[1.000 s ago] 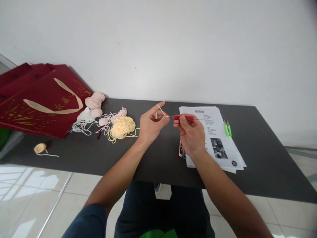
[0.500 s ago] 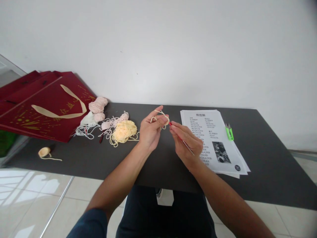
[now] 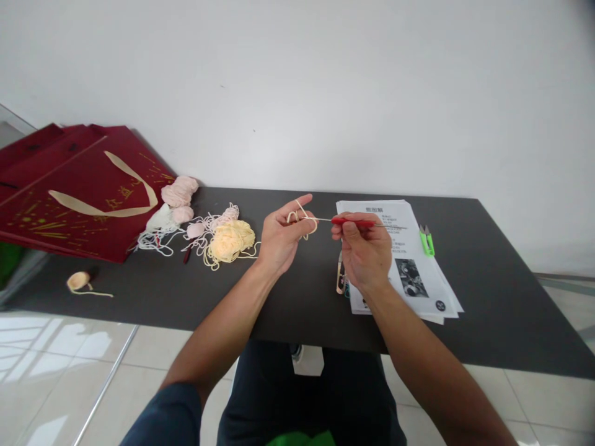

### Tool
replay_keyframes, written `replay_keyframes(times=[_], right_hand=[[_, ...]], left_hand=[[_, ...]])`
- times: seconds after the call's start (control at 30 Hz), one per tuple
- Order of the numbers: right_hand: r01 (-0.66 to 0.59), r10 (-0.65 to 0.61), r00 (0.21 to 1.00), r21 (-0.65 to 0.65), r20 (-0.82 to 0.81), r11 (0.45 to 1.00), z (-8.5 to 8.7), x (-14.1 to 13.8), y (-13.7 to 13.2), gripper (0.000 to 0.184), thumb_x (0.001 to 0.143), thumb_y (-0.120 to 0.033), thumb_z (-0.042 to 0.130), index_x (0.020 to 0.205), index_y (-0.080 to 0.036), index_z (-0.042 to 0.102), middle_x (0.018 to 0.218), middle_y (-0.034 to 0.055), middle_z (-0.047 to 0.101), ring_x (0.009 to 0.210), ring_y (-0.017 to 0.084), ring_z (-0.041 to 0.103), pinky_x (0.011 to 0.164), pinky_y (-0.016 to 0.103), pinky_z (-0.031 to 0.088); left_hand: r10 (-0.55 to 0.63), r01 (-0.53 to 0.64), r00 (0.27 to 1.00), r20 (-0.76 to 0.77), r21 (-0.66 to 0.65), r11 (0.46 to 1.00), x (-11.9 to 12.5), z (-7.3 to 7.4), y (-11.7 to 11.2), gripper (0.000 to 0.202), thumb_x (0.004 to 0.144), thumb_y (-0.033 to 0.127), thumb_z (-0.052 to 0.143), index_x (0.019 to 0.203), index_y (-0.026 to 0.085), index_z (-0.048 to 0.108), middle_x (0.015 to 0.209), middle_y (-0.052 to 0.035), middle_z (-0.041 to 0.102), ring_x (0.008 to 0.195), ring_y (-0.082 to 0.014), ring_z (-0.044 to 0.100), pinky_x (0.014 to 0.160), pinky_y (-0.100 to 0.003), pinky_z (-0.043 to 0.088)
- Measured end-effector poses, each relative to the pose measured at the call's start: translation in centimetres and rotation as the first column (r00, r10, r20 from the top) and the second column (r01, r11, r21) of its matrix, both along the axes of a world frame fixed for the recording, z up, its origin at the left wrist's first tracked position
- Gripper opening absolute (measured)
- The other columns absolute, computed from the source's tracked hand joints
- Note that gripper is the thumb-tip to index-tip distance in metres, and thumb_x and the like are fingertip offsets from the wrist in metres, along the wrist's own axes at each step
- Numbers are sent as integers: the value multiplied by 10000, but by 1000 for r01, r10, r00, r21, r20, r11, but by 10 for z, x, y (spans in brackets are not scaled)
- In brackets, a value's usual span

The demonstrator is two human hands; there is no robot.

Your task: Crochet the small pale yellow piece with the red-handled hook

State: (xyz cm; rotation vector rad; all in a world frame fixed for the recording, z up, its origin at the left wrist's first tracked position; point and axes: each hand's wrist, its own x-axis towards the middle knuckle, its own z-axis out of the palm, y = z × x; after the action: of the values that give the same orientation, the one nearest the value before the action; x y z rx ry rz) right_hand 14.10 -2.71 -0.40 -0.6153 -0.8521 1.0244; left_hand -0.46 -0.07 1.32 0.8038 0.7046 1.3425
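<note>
My left hand (image 3: 282,237) is raised over the dark table (image 3: 288,297), its fingers pinched on a loop of cream yarn (image 3: 304,221), the forefinger pointing right. My right hand (image 3: 365,253) grips a red-handled crochet hook (image 3: 352,221) held level, its metal tip reaching left into the yarn loop. The strand runs down toward a loose yellow yarn pile (image 3: 229,240) left of my left hand.
Printed instruction sheets (image 3: 404,260) lie under my right hand, green snips (image 3: 426,241) at their right edge. Pink and white yarn bundles (image 3: 179,201) sit beside red gift bags (image 3: 79,189) at far left. A small yarn coil (image 3: 78,281) lies near the front left edge.
My right hand has swung the hook from a downward slant back to level, and its tip has gone into the loop. The left hand keeps its hold on the yarn.
</note>
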Motion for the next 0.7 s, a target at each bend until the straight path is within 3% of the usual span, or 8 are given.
replay_keyframes(times=[0.17,0.47,0.7], right_hand=[[40,-40,999,0,28,999,1,4,1,147,810,-267,864,880,-258,735,912,-13,798,692,109,701,621,253,584],[59,-67,991,74,119,996,2,7,-2,124,847,-207,825,900,-250,722,911,-6,797,670,110,700,611,266,558],[14,-24,991,78,132,997,4,7,-5,127,848,-263,832,891,-257,712,882,-3,784,655,112,674,591,271,528]], left_hand=[[6,-4,999,-45,41,999,-4,0,2,510,632,116,871,1129,195,784,679,45,675,629,-68,571,640,-232,436],[-12,21,994,-113,80,997,-10,1,4,482,620,88,760,1090,188,803,646,32,665,577,-88,530,606,-258,394],[-67,75,993,-94,90,993,-12,1,3,446,612,98,647,1017,156,825,566,20,581,544,-94,457,556,-261,309]])
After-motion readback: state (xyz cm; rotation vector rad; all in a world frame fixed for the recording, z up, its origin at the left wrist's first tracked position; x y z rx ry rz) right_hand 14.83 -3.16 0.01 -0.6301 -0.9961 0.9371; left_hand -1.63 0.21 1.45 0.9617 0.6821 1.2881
